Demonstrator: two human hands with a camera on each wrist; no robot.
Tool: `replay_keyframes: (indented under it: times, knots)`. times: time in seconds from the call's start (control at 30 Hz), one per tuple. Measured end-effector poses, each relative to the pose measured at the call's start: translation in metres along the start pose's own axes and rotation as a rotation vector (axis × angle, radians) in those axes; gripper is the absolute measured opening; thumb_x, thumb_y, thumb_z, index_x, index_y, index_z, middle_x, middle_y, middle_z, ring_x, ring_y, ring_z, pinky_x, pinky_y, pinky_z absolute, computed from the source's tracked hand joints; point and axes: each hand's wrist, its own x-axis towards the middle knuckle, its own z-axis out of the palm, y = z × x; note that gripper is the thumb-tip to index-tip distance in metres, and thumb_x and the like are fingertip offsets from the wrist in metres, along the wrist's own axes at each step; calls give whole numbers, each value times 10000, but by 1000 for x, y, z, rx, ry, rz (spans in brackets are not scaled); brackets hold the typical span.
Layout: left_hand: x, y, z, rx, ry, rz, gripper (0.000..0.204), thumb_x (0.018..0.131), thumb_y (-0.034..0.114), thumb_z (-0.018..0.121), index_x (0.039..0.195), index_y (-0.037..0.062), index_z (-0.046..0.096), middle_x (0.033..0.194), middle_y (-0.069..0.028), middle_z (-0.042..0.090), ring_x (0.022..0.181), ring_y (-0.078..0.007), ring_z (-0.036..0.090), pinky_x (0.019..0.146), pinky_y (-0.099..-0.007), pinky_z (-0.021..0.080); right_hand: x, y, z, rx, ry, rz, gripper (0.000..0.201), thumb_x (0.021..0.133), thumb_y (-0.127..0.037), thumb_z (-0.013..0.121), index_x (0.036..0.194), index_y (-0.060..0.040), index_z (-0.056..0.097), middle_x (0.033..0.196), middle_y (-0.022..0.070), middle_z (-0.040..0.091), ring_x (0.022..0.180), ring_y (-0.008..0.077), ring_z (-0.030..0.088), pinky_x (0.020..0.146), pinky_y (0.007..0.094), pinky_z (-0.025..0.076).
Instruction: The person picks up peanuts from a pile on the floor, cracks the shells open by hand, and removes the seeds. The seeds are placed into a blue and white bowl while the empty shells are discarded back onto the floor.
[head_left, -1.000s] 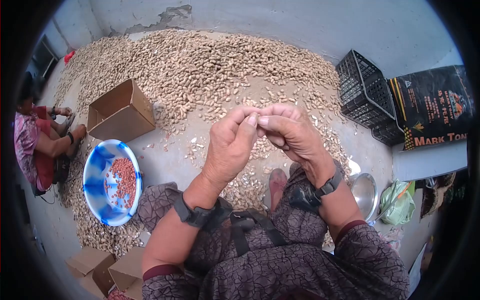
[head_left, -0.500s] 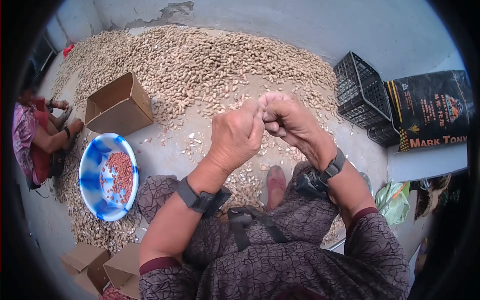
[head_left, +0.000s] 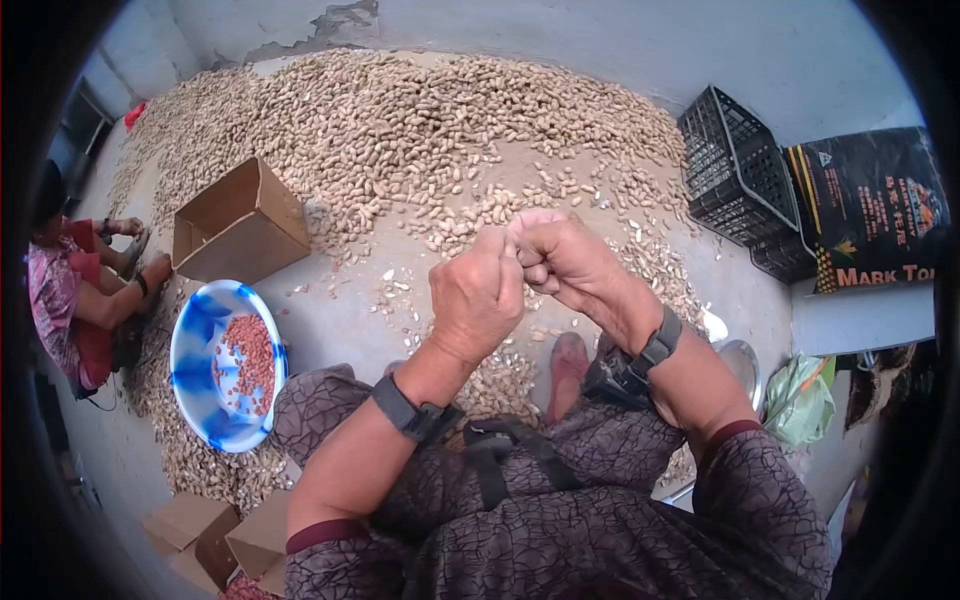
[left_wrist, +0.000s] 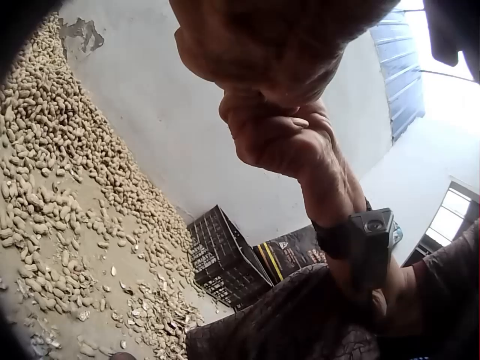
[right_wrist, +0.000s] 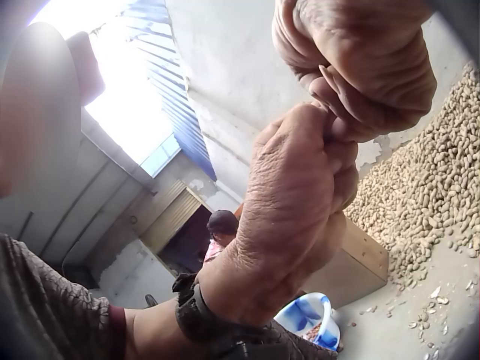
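In the head view, the left hand [head_left: 478, 298] and right hand [head_left: 582, 268] meet fingertip to fingertip above the floor. Their fingers are curled, and nothing can be made out between the tips. The left wrist view has the left hand [left_wrist: 266, 41] dark at the top, against the banded right hand [left_wrist: 281, 142]. In the right wrist view, the right hand [right_wrist: 367, 64] touches the left hand [right_wrist: 289, 191] from above. Beyond the hands spreads a pile of unshelled peanuts [head_left: 400, 130].
A blue-and-white basin [head_left: 195, 400] holding reddish kernels stands at left, near a cardboard box [head_left: 240, 240]. Another person [head_left: 75, 300] sits at far left. At right are black crates [head_left: 735, 170], a black sack [head_left: 870, 210], a metal bowl [head_left: 741, 368] and a green bag [head_left: 800, 405].
The left thumb, visible atop the fingertips a second ago, has turned out of sight as the left hand rolled over. The hands stay together. The head view has shifted slightly.
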Motion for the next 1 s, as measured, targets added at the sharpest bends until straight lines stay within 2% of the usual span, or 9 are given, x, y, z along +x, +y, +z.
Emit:
replay_keyframes:
  times: [0.2,0.27,0.3,0.37,0.5,0.8,0.87,0.9,1.0]
  knots:
    - [-4,-3,13,-33,-13,-62,81,776,95,435,745,37,482,518,-155,491,484,-334,523,461,-417,404,-5,4,-4,39,34,2,123,684,-26,449,567,-35,483,492,15,437,388,66,372,314,202,249]
    - [-6,-4,17,-82,0,-108,112,824,67,416,762,2,483,525,-149,463,454,-241,483,449,-332,380,-8,5,-3,55,63,4,128,683,-24,449,558,-38,477,493,14,433,390,64,368,316,201,249]
    - [-7,-4,18,-83,-3,-109,112,824,67,416,762,2,483,525,-149,463,454,-241,483,449,-332,380,-9,5,-2,69,85,4,135,682,-23,449,550,-40,470,494,13,428,393,62,363,317,199,248]
    - [-8,-3,19,-158,8,-175,124,808,106,416,737,25,477,546,-182,495,519,-345,524,479,-410,389,-10,8,-3,67,89,5,124,683,-27,451,562,-43,471,510,9,427,402,57,361,321,195,250]
    - [-8,-5,21,-284,44,-287,142,821,106,406,752,13,488,562,-174,518,524,-319,537,489,-392,400,-15,12,4,119,75,-22,97,730,-66,484,634,-48,488,568,-15,425,437,32,362,331,174,250]
    - [-6,7,13,-466,63,-263,177,842,84,362,779,-12,497,564,-119,529,512,-196,528,495,-313,409,-26,3,10,48,-2,-88,209,819,-228,573,741,-50,495,618,-34,432,463,-1,356,345,139,244]
    - [-9,-2,19,-700,92,-321,181,872,99,347,815,7,492,615,16,455,537,-50,401,467,-215,343,-24,3,16,20,21,-118,204,820,-221,572,744,-46,498,611,-32,439,459,1,359,345,140,246]
    - [-7,-1,16,-697,93,-315,181,872,99,347,815,7,492,615,16,455,537,-50,401,467,-215,343,-24,4,18,-9,59,-130,199,820,-214,570,748,-42,500,604,-30,446,455,4,362,345,141,247]
    - [-9,4,10,-843,89,-530,175,862,98,349,819,26,502,619,31,444,510,-31,363,428,-188,302,-20,5,23,-7,85,-141,177,807,-175,573,729,-28,513,565,-17,474,436,20,383,346,160,262]
